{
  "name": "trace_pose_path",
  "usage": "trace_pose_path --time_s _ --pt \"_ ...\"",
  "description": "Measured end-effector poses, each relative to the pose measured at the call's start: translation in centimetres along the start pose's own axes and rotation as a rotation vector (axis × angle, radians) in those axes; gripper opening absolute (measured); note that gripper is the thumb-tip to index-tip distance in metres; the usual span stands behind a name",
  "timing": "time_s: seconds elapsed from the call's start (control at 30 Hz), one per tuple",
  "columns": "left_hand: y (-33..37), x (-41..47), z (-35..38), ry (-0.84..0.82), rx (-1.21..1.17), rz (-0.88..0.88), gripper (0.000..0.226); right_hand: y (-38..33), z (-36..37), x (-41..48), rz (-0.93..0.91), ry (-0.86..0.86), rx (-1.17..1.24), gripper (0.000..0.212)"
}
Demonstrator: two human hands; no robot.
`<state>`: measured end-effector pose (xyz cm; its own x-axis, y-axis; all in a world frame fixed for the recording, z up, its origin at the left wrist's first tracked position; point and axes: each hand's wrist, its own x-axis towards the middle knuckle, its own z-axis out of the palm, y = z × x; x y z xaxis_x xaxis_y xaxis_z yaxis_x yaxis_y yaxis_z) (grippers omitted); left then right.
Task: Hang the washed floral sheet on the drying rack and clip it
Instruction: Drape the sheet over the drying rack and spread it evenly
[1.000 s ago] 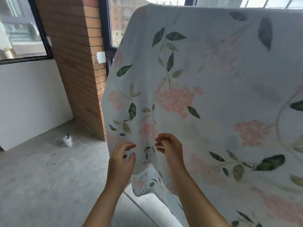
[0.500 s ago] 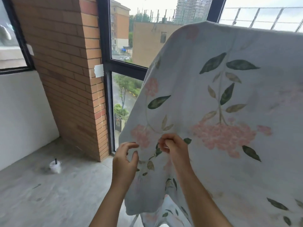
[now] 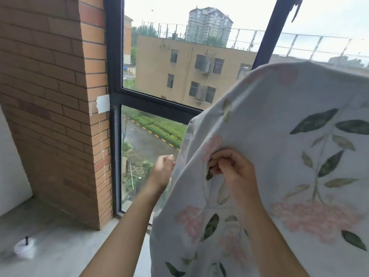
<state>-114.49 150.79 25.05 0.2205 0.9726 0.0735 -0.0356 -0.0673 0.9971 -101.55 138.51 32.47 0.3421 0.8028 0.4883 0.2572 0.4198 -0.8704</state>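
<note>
The floral sheet (image 3: 289,136), pale with pink blooms and green leaves, hangs draped over a support hidden beneath it and fills the right half of the view. My right hand (image 3: 231,168) pinches a fold of the fabric near the sheet's left side, fingers curled tight. My left hand (image 3: 162,169) is at the sheet's left edge, with curled fingers that seem to grip that edge. No rack bar or clip shows.
A brick pillar (image 3: 60,96) stands at the left, beside a dark-framed window (image 3: 113,116) just behind the sheet. A white cup with a black straw (image 3: 24,250) sits on the concrete floor (image 3: 65,246) at lower left.
Both hands have risen along the sheet's left side. My right hand has gathered a fold of fabric. My left hand has closed at the sheet's edge. The view has tilted upward.
</note>
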Motion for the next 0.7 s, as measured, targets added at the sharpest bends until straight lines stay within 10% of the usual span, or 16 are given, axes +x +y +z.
trace_pose_path --time_s 0.2,0.37,0.7 --pt "2.8 7.3 0.9 -0.551 -0.263 -0.267 0.039 -3.4 3.0 2.9 -0.206 0.098 -0.326 0.032" --pt "7.8 11.4 -1.5 -0.872 -0.790 -0.156 0.044 -6.2 4.8 6.5 -0.399 0.077 -0.857 0.022" --pt "19.2 14.5 -8.0 -0.653 -0.853 0.308 0.034 -13.8 1.8 13.9 -0.222 0.330 -1.421 0.032"
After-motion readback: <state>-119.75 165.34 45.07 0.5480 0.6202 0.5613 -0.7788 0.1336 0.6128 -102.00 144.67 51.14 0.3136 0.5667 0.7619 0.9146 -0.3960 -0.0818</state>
